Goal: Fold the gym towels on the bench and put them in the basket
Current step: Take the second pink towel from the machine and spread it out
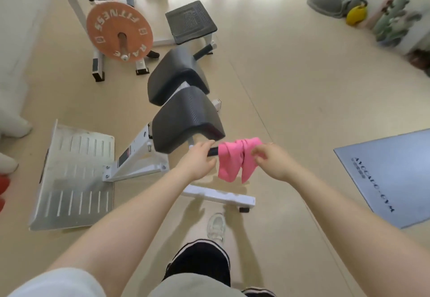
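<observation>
- The crumpled bright pink cloth towel [235, 160] hangs draped over the black foam-covered handle bar [213, 151] at the near end of the black padded, white-framed gym bench [186, 119], its 2 loose ends dangling toward the floor.
- The left hand [200, 160] is curled around the bar just beside the towel; whether it also pinches cloth, I cannot tell.
- The right hand [271, 160] has its fingers bent in a light pinch at the towel's right edge; the blur hides how firm the hold is.
- The step in hand looks like lifting the towel off the bar. Best to take 1 corner in each hand and lift straight up, so the cloth clears the bar and opens flat for folding.
- No basket shows in this view, so folding comes first.
</observation>
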The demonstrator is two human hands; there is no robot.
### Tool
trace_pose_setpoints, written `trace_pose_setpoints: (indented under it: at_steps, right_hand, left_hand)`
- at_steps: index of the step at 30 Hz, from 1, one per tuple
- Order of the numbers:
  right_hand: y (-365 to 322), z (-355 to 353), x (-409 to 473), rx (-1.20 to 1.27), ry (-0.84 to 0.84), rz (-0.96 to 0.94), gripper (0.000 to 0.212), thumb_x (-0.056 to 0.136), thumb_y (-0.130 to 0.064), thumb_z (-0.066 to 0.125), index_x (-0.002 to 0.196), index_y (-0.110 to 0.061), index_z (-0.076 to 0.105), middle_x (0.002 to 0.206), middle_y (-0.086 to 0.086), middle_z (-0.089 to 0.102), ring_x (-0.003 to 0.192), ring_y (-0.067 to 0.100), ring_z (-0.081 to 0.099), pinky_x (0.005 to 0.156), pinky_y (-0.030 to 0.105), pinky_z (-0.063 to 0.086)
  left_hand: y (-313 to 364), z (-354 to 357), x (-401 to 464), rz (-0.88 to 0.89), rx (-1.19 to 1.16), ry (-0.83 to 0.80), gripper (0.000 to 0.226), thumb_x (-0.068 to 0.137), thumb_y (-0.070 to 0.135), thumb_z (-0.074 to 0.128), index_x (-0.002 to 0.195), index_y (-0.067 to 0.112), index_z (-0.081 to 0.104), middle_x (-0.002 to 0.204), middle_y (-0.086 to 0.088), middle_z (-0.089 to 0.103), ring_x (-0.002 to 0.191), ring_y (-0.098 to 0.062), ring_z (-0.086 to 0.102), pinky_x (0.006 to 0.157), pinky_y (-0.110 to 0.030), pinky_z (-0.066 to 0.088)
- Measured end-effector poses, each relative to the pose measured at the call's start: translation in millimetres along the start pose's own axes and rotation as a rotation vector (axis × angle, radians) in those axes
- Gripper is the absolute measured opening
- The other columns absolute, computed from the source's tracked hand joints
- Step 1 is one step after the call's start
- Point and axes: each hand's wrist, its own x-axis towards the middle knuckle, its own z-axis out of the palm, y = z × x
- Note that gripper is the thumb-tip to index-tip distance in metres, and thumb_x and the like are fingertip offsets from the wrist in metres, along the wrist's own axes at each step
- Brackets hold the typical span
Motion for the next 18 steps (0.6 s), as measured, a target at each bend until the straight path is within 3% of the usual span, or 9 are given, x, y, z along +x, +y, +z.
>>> trace_pose_setpoints:
  at_steps: [3,7,10,14,18]
  right_hand:
    - [4,-14,64,-0.027,-0.068,0.024,0.039,0.093,-0.007,0.038,0.13,-0.01,0.052,0.131,0.016,0.051,0.123,0.029,0.045,0.094,0.028,0.036]
    - [11,-18,137,-0.163,-0.244,-0.02,0.048,0.095,-0.008,0.036,0.142,-0.016,0.037,0.144,0.01,0.041,0.13,0.027,0.041,0.102,0.03,0.034]
    - [9,-7,183,-0.197,-0.333,-0.045,0.046,0.096,-0.008,0.036,0.142,-0.016,0.036,0.142,0.009,0.044,0.129,0.026,0.043,0.104,0.031,0.035]
    - [7,25,222,-0.334,-0.532,-0.128,0.037,0.092,-0.014,0.04,0.127,-0.014,0.052,0.126,0.007,0.056,0.114,0.028,0.055,0.094,0.035,0.046]
    - [15,58,241,-0.387,-0.705,-0.284,0.034,0.094,-0.016,0.041,0.127,-0.016,0.048,0.12,0.008,0.056,0.111,0.03,0.054,0.093,0.04,0.045]
  left_hand:
    - [0,-15,62,-0.029,0.161,-0.018,0.063,0.092,0.029,0.047,0.148,0.021,0.019,0.156,-0.008,0.012,0.142,-0.028,0.015,0.113,-0.041,0.022]
    - [-6,-21,114,-0.085,0.239,-0.012,0.064,0.092,0.025,0.045,0.148,0.026,0.016,0.157,-0.006,-0.01,0.145,-0.026,-0.006,0.117,-0.039,0.009]
    - [-21,-16,139,-0.213,0.195,-0.021,0.064,0.092,0.023,0.045,0.148,0.028,0.014,0.157,-0.004,-0.013,0.145,-0.023,-0.01,0.117,-0.037,0.008]
    - [-38,0,151,-0.178,0.364,0.001,0.068,0.093,0.029,0.042,0.149,0.023,0.004,0.156,-0.011,-0.015,0.144,-0.03,-0.013,0.118,-0.037,0.002]
    - [-47,10,150,-0.175,0.348,0.025,0.073,0.089,0.021,0.047,0.149,0.023,0.005,0.156,-0.01,-0.014,0.144,-0.029,-0.012,0.117,-0.036,0.002]
